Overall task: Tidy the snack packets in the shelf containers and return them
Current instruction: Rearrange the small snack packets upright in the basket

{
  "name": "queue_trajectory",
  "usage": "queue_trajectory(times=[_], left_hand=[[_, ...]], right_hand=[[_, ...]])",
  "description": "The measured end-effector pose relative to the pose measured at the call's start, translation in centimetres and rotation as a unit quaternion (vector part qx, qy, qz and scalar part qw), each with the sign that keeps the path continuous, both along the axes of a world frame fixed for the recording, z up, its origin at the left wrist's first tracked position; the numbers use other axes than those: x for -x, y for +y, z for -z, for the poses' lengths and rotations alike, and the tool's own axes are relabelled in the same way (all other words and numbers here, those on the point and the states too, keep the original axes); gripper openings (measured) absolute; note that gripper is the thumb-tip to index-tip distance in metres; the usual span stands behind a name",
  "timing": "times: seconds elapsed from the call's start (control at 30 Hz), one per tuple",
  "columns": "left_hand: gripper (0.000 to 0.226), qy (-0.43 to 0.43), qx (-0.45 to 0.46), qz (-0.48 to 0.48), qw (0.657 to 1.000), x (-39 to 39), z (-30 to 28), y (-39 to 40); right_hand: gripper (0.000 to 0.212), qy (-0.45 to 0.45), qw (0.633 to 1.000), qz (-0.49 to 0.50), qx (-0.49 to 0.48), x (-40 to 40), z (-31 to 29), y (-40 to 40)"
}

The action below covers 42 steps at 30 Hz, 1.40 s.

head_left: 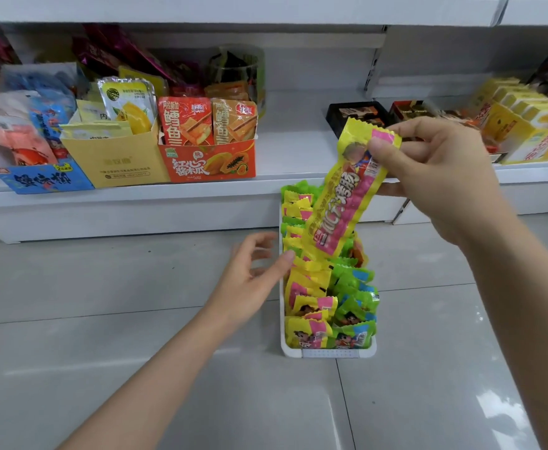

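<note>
Packet: long axis tilted, top toward the shelf.
Right hand: pinches its top.
Left hand: spread, thumb touching tray packets.

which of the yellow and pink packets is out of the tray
The yellow and pink packet pinched at its top by the right hand, hanging above the white tray; the others stand packed inside it.

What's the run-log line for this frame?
right hand: pinches yellow packet | left hand: open beside white tray | tray: on floor
</note>
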<state>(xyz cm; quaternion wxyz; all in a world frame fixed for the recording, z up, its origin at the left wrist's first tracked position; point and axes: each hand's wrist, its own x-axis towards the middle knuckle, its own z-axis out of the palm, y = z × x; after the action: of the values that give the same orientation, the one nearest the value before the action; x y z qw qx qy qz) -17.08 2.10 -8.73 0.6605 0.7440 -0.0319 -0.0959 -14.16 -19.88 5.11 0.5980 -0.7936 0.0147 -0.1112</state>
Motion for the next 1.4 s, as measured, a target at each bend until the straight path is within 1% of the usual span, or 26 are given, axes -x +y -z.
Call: queue_trajectory(times=[0.03, 0.1, 0.2, 0.23, 0.3, 0.4, 0.5, 0.53, 0.57, 0.6, 0.67, 0.7, 0.73, 0.77, 0.8, 0.9, 0.97, 1.0, 1.03, 1.1, 1.17, 1.2, 1.23, 1.3, 1.33, 1.4], left_hand=[[0.051, -0.024, -0.007, 0.004, 1.000, -0.3, -0.6, -0.1], [0.054, -0.035, 0.025, 0.037, 0.998, -0.5, -1.5, -0.3], [0.037, 0.025, 0.120, 0.114, 0.986, 0.4, -2.5, -0.8], [0.035, 0.052, 0.148, 0.136, 0.978, 0.9, -2.6, -1.0], [0.039, 0.083, 0.178, 0.159, 0.968, 1.6, -2.7, -1.3], [0.043, 0.090, 0.189, 0.154, 0.966, 1.9, -2.6, -1.6], [0.043, 0.086, 0.188, 0.142, 0.968, 1.8, -2.6, -1.6], [0.042, 0.083, 0.190, 0.135, 0.969, 1.8, -2.6, -1.6], [0.041, 0.079, 0.191, 0.127, 0.970, 1.8, -2.5, -1.7], [0.040, 0.073, 0.191, 0.115, 0.972, 1.7, -2.5, -1.7], [0.038, 0.057, 0.181, 0.088, 0.978, 1.6, -2.3, -1.8], [0.037, 0.048, 0.175, 0.076, 0.981, 1.5, -2.2, -1.8], [0.036, 0.037, 0.167, 0.068, 0.983, 1.5, -2.2, -1.9], [0.036, 0.024, 0.158, 0.064, 0.985, 1.5, -2.2, -2.0], [0.036, 0.003, 0.139, 0.062, 0.988, 1.5, -2.1, -2.0], [0.040, -0.085, 0.037, 0.059, 0.994, 1.7, -2.1, -2.1], [0.044, -0.130, -0.015, 0.051, 0.990, 1.8, -2.2, -2.1], [0.046, -0.135, -0.017, 0.049, 0.989, 1.8, -2.3, -2.1], [0.049, -0.120, 0.007, 0.056, 0.991, 1.9, -2.3, -2.0], [0.064, -0.033, 0.115, 0.094, 0.988, 2.0, -2.4, -1.7], [0.084, 0.080, 0.215, 0.111, 0.967, 2.1, -2.5, -1.5], [0.084, 0.119, 0.244, 0.103, 0.957, 2.3, -2.4, -1.5], [0.076, 0.140, 0.255, 0.097, 0.952, 2.5, -2.4, -1.5], [0.049, 0.145, 0.233, 0.103, 0.956, 2.8, -2.5, -1.8], [0.042, 0.141, 0.224, 0.108, 0.958, 2.9, -2.3, -1.9], [0.041, 0.146, 0.230, 0.121, 0.955, 3.1, -2.4, -1.9]], right_hand=[[0.018, -0.001, 1.000, -0.005, 0.002, -0.1, -0.1, 0.1], [0.011, -0.002, 1.000, -0.015, 0.015, 0.0, 0.1, 0.2], [0.009, -0.007, 1.000, -0.016, 0.005, 0.2, 1.1, 0.5], [0.011, -0.012, 1.000, -0.006, 0.000, 0.1, 1.5, 0.5], [0.015, -0.026, 0.999, 0.020, 0.016, 0.0, 2.2, 0.6], [0.017, -0.042, 0.998, 0.035, 0.020, -0.2, 2.9, 0.6], [0.013, -0.040, 0.998, 0.045, -0.019, -0.4, 3.2, 0.8], [0.009, -0.031, 0.998, 0.049, -0.037, -0.4, 3.3, 1.0], [0.010, -0.016, 0.997, 0.054, -0.057, -0.3, 3.4, 1.2], [0.021, 0.006, 0.995, 0.056, -0.081, -0.2, 3.6, 1.5], [0.058, 0.065, 0.988, 0.043, -0.130, 0.2, 4.2, 2.1], [0.077, 0.090, 0.986, 0.036, -0.136, 0.5, 4.5, 2.5], [0.087, 0.107, 0.986, 0.032, -0.123, 0.8, 4.8, 2.9], [0.086, 0.113, 0.988, 0.031, -0.105, 1.0, 5.1, 3.3], [0.079, 0.112, 0.989, 0.033, -0.092, 1.2, 5.2, 3.8], [0.052, 0.097, 0.993, 0.041, -0.058, 1.1, 5.3, 4.9], [0.030, 0.090, 0.992, 0.053, -0.064, 0.8, 5.1, 5.2], [0.026, 0.093, 0.991, 0.061, -0.079, 0.7, 5.0, 5.2], [0.028, 0.104, 0.987, 0.068, -0.097, 0.5, 4.9, 5.0], [0.034, 0.132, 0.976, 0.062, -0.162, 0.4, 5.0, 4.5], [0.032, 0.149, 0.962, 0.038, -0.227, 0.5, 5.3, 4.1], [0.030, 0.154, 0.955, 0.030, -0.250, 0.4, 5.4, 3.9], [0.029, 0.159, 0.949, 0.023, -0.272, 0.4, 5.5, 3.8], [0.029, 0.168, 0.938, 0.009, -0.303, 0.4, 5.7, 3.7], [0.028, 0.169, 0.936, 0.005, -0.307, 0.4, 5.7, 3.6], [0.026, 0.173, 0.933, 0.013, -0.314, 0.2, 5.5, 3.3]])
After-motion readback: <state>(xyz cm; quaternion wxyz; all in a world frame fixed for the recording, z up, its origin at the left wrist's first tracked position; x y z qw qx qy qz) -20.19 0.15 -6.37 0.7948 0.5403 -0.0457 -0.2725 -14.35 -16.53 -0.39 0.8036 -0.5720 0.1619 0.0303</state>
